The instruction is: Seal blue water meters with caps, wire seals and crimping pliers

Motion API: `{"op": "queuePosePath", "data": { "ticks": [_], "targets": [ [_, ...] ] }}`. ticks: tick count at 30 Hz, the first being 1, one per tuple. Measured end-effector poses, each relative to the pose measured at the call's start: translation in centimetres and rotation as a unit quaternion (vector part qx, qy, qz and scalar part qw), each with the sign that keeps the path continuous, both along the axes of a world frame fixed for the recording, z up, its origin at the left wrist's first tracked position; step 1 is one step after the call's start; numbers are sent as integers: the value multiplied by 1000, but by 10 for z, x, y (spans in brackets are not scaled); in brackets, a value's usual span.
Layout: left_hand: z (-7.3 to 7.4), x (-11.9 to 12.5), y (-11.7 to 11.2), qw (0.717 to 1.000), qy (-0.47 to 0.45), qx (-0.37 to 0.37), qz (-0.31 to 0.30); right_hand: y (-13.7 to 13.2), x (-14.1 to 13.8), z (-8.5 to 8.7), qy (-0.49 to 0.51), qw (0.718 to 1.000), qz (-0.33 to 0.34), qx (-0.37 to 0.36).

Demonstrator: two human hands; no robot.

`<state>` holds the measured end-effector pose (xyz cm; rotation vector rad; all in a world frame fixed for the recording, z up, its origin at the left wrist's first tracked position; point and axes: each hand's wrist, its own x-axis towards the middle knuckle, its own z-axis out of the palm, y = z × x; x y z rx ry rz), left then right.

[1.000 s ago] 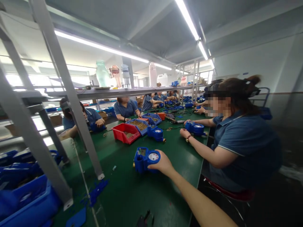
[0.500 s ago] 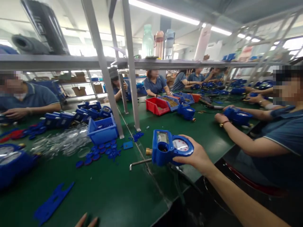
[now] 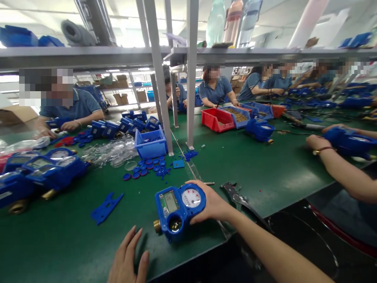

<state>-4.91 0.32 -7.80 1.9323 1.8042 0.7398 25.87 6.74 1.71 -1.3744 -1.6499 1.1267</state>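
A blue water meter (image 3: 179, 210) with a small display, a round white dial and an open round hole showing inner parts is in front of me. Its brass fitting points left. My right hand (image 3: 210, 200) grips it around the dial end, thumb on the near side. Just left of the meter is my left hand (image 3: 129, 257), fingers apart, holding nothing and not touching it. A flat blue notched plate (image 3: 106, 208) lies on the green table (image 3: 70, 239) beyond my left hand. Black-handled pliers-like tool (image 3: 240, 198) rests right of my right hand.
More blue meters (image 3: 44, 169) stand at the left. Round blue caps (image 3: 144, 169), clear plastic rings (image 3: 114, 151) and a blue bin (image 3: 150, 142) are ahead, near shelf posts (image 3: 192, 78). A red bin (image 3: 217, 120) sits farther back. Co-workers sit around; one person's arm (image 3: 338, 161) is at the right.
My right hand has brought the meter left, nearer and lower over the table. My left hand has come further into view. The camera view has shifted.
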Motion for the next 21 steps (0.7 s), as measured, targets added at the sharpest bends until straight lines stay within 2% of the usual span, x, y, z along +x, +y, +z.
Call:
{"op": "queuePosePath", "data": {
  "ticks": [2, 4, 6, 8, 10, 13, 15, 17, 19, 21],
  "targets": [
    [11, -2, 10, 999, -54, -2, 11, 0, 2, 1, -19, 1000, 5, -16],
    [26, -3, 32, 995, -93, 45, 16, -4, 3, 1, -47, 999, 2, -20],
    [44, -2, 67, 994, -49, 100, -21, -11, 3, -1, -80, 997, -10, 3],
    [57, 3, 112, 993, -15, 101, -60, -18, 2, -5, -113, 992, -30, 46],
    [61, 10, 158, 993, 17, 84, -86, -27, 1, -11, -136, 985, -60, 93],
    [55, 24, 209, 992, 58, 60, -96, -46, 2, -17, -151, 970, -112, 155],
    [48, 31, 226, 992, 76, 43, -89, -61, 4, -18, -155, 958, -144, 193],
    [45, 36, 233, 993, 83, 30, -77, -77, 10, -19, -154, 947, -178, 219],
    [49, 37, 233, 995, 77, 22, -64, -91, 18, -18, -152, 938, -221, 220],
    [60, 35, 225, 997, 56, 18, -47, -101, 24, -16, -155, 926, -259, 228]
  ]
}}
